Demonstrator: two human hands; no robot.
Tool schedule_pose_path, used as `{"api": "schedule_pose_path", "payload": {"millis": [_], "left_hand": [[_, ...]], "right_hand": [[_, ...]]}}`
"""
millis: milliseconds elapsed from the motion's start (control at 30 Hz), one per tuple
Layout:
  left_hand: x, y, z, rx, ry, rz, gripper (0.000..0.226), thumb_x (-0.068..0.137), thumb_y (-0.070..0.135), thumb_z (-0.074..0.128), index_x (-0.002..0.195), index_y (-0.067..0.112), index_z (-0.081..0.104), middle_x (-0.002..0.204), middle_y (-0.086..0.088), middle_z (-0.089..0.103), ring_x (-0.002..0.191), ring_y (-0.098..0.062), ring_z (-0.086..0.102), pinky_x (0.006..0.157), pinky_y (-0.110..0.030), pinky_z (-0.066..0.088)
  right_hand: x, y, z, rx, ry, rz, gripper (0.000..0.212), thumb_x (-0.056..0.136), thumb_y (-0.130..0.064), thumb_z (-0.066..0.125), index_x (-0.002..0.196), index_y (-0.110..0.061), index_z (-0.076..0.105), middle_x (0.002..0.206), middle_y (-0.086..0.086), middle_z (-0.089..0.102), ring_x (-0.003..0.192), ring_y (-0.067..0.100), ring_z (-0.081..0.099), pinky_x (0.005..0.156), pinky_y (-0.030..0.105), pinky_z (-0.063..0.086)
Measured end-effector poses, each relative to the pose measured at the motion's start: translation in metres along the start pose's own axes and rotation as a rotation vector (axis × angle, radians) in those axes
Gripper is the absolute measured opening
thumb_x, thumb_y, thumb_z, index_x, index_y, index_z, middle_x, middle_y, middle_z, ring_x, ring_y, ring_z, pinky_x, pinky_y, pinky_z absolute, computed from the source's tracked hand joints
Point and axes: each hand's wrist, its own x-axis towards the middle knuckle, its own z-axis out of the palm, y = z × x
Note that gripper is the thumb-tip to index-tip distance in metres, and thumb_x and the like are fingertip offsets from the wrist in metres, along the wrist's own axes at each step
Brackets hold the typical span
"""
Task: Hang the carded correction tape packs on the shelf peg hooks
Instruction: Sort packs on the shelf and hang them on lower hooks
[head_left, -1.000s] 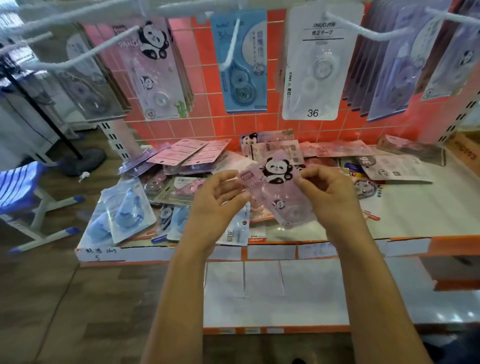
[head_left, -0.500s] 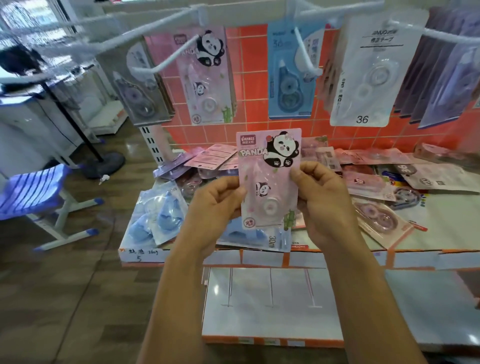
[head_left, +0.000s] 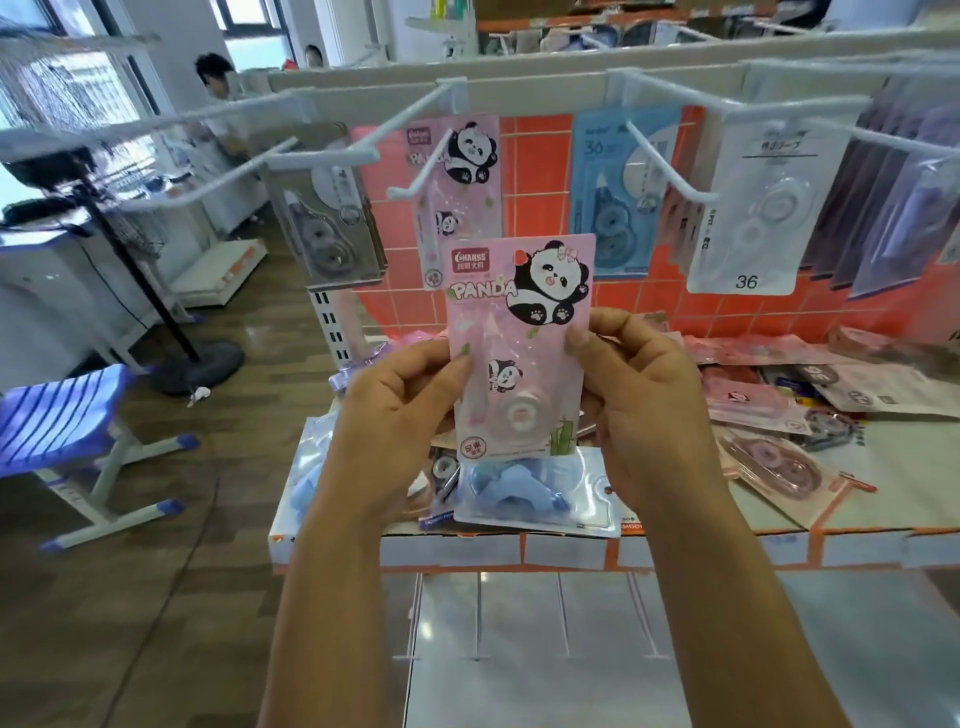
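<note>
Pinching its side edges, left hand (head_left: 408, 410) and right hand (head_left: 644, 410) hold the panda pack (head_left: 521, 332) upright below its peg hook (head_left: 402, 193). Hang hole unclear, probably top-centre; align to hook tip, slide level.

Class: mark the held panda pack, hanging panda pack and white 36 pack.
held panda pack (head_left: 519, 345), head view, card middle.
hanging panda pack (head_left: 472, 156), head view, panda picture.
white 36 pack (head_left: 774, 208), head view, blister middle.

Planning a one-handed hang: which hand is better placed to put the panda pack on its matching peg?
Probably the left hand: the panda peg ends above it; the right hand is farther. Both grip the pack.
</note>
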Motion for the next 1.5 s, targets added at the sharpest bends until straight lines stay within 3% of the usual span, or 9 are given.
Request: {"api": "schedule_pose_path", "payload": {"millis": [100,200,333,467,600,767,967,1367,1500], "left_hand": [[-0.003,0.007,-0.008,-0.025,0.022,0.041,0.014,0.087,0.018,0.059,0.095,0.018,0.071,0.089,-0.002,0.076,0.083,-0.019,0.073,0.068,-0.026,0.058],[-0.007,0.014,-0.013,-0.053,0.044,0.078,0.014,0.08,0.022,0.062,0.086,0.023,0.074,0.084,-0.001,0.076,0.078,-0.016,0.073,0.064,-0.02,0.056],[-0.01,0.02,-0.021,-0.048,0.072,0.122,0.015,0.078,0.023,0.062,0.089,0.022,0.073,0.085,-0.001,0.076,0.079,-0.018,0.073,0.065,-0.023,0.057],[-0.012,0.023,-0.026,-0.057,0.104,0.136,0.017,0.078,0.024,0.062,0.091,0.022,0.073,0.085,0.0,0.076,0.08,-0.018,0.073,0.064,-0.024,0.058],[-0.012,0.024,-0.03,-0.08,0.138,0.145,0.017,0.077,0.027,0.063,0.087,0.028,0.076,0.085,-0.001,0.076,0.08,-0.02,0.073,0.064,-0.027,0.058],[-0.01,0.026,-0.03,-0.112,0.167,0.156,0.017,0.076,0.027,0.063,0.081,0.033,0.077,0.082,0.003,0.076,0.075,-0.014,0.072,0.062,-0.024,0.057],[-0.007,0.022,-0.037,-0.104,0.149,0.1,0.018,0.074,0.027,0.062,0.089,0.024,0.073,0.085,-0.001,0.076,0.078,-0.018,0.073,0.065,-0.026,0.058],[-0.004,0.018,-0.047,-0.014,0.132,0.091,0.021,0.075,0.025,0.061,0.092,0.018,0.071,0.084,0.0,0.076,0.075,-0.017,0.073,0.065,-0.021,0.057],[-0.003,0.018,-0.049,-0.004,0.102,0.079,0.022,0.074,0.025,0.06,0.092,0.017,0.07,0.084,0.001,0.076,0.076,-0.017,0.073,0.066,-0.02,0.057]], "right_hand": [[-0.005,-0.003,0.009,-0.013,-0.026,-0.05,0.009,0.088,-0.013,0.06,0.089,-0.016,0.068,0.087,0.006,0.073,0.078,0.02,0.065,0.068,0.031,0.055],[-0.01,-0.006,0.015,-0.052,-0.04,-0.113,0.009,0.084,-0.018,0.064,0.082,-0.023,0.071,0.089,0.008,0.073,0.083,0.026,0.064,0.077,0.043,0.052],[-0.014,-0.011,0.025,-0.034,-0.049,-0.14,0.01,0.075,-0.025,0.064,0.083,-0.02,0.07,0.087,0.009,0.072,0.083,0.026,0.062,0.086,0.049,0.05],[-0.014,-0.014,0.035,-0.032,-0.053,-0.175,0.017,0.085,-0.01,0.063,0.079,-0.023,0.071,0.081,0.002,0.071,0.082,0.023,0.062,0.088,0.048,0.052],[-0.014,-0.015,0.041,-0.08,-0.058,-0.218,0.011,0.085,-0.016,0.065,0.084,-0.025,0.073,0.084,0.005,0.071,0.082,0.027,0.063,0.084,0.052,0.053],[-0.012,-0.016,0.047,-0.064,-0.058,-0.211,0.01,0.087,-0.012,0.063,0.091,-0.019,0.07,0.09,0.011,0.072,0.088,0.034,0.066,0.088,0.05,0.054],[-0.009,-0.016,0.052,-0.075,-0.04,-0.258,0.012,0.088,-0.01,0.063,0.089,-0.02,0.069,0.08,0.0,0.072,0.077,0.015,0.064,0.076,0.031,0.056],[-0.008,-0.014,0.055,-0.111,-0.056,-0.265,0.011,0.088,-0.011,0.062,0.097,-0.014,0.068,0.089,0.011,0.072,0.087,0.033,0.067,0.082,0.043,0.057],[-0.007,-0.015,0.055,-0.112,-0.057,-0.264,0.012,0.087,-0.012,0.062,0.097,-0.014,0.068,0.09,0.008,0.073,0.087,0.029,0.068,0.081,0.039,0.057]]}}
